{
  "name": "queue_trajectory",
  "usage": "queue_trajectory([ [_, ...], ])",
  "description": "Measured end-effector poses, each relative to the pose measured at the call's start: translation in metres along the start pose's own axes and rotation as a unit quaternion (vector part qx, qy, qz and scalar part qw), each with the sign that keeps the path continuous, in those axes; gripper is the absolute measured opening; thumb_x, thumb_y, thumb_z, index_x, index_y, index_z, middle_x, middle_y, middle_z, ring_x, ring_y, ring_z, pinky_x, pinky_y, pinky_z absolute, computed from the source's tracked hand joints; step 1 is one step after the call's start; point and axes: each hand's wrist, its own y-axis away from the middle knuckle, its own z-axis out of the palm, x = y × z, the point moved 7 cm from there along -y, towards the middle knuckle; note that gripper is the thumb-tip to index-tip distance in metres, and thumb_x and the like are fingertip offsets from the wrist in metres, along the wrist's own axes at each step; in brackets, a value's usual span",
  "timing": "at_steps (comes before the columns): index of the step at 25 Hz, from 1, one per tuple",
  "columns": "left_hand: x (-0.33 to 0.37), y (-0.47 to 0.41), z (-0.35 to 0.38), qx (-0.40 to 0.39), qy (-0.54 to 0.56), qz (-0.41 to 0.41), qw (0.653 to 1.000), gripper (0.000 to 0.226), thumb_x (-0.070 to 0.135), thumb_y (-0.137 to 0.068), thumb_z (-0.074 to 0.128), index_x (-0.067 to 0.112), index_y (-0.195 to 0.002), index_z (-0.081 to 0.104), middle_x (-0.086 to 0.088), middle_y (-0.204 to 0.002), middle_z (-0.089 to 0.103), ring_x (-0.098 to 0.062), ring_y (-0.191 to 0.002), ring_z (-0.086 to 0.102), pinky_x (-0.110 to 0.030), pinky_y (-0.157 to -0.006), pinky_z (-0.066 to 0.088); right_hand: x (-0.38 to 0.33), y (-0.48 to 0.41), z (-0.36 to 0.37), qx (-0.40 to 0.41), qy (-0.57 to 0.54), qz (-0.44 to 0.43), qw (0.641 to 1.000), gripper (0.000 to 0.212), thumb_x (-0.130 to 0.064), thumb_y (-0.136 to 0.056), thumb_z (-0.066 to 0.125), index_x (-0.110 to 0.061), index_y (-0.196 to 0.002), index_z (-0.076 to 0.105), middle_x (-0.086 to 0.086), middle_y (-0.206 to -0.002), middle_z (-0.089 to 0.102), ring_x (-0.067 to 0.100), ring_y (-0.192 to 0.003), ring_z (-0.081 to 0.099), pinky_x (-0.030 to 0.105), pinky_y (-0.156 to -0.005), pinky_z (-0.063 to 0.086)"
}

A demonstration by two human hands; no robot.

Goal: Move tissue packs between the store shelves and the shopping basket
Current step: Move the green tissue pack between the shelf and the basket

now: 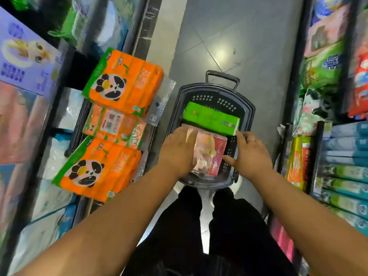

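Head view showed the pink pack mid-frame in the basket, below the green pack; left hand and right hand pressed it, grips wide, fingers straight, probably steadying it.

The shopping basket is dark grey. At its far edge lies a bright green tissue pack with a white end, beside a pink pack with a red side panel under clear film. At the left shelf front edge, the orange packs carry green borders and black-and-white panda faces, above a grey tiled floor.
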Motion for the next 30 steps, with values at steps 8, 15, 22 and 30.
queue_trajectory([
  [8,-0.052,-0.085,0.130,-0.065,0.075,-0.096,0.990,0.080,0.036,-0.086,0.061,0.016,-0.151,0.018,-0.016,-0.157,0.016,-0.032,-0.144,0.016,-0.040,-0.117,0.020,0.010,-0.185,0.096,-0.035,0.042,-0.068,0.996,0.105,-0.060,-0.077,0.068,-0.008,-0.153,0.018,0.021,-0.155,0.025,0.038,-0.141,0.025,0.051,-0.115,0.024],
  [15,-0.058,-0.183,0.193,-0.002,0.083,-0.153,0.985,0.087,0.032,-0.079,0.066,0.013,-0.151,0.021,-0.018,-0.157,0.018,-0.036,-0.143,0.020,-0.047,-0.114,0.027,0.020,-0.286,0.163,-0.086,0.087,-0.099,0.988,0.122,-0.070,-0.071,0.065,-0.015,-0.155,-0.004,0.014,-0.160,0.012,0.034,-0.146,0.015,0.057,-0.117,0.014],
  [22,-0.039,-0.231,0.225,-0.045,0.031,-0.173,0.983,0.098,0.039,-0.078,0.068,0.017,-0.153,0.009,-0.013,-0.161,-0.002,-0.036,-0.147,0.005,-0.045,-0.120,0.012,0.038,-0.306,0.191,-0.055,0.114,-0.086,0.988,0.119,-0.056,-0.072,0.069,-0.026,-0.152,-0.014,0.017,-0.152,0.018,0.039,-0.133,0.027,0.063,-0.106,0.026],
  [30,-0.049,-0.264,0.179,-0.019,-0.035,-0.146,0.988,0.097,0.029,-0.081,0.068,0.023,-0.153,0.005,-0.012,-0.161,-0.003,-0.037,-0.147,0.000,-0.049,-0.120,0.010,0.031,-0.300,0.160,-0.012,0.065,-0.107,0.992,0.098,-0.039,-0.070,0.073,-0.023,-0.148,0.016,0.011,-0.135,0.037,0.033,-0.121,0.039,0.052,-0.091,0.036],
])
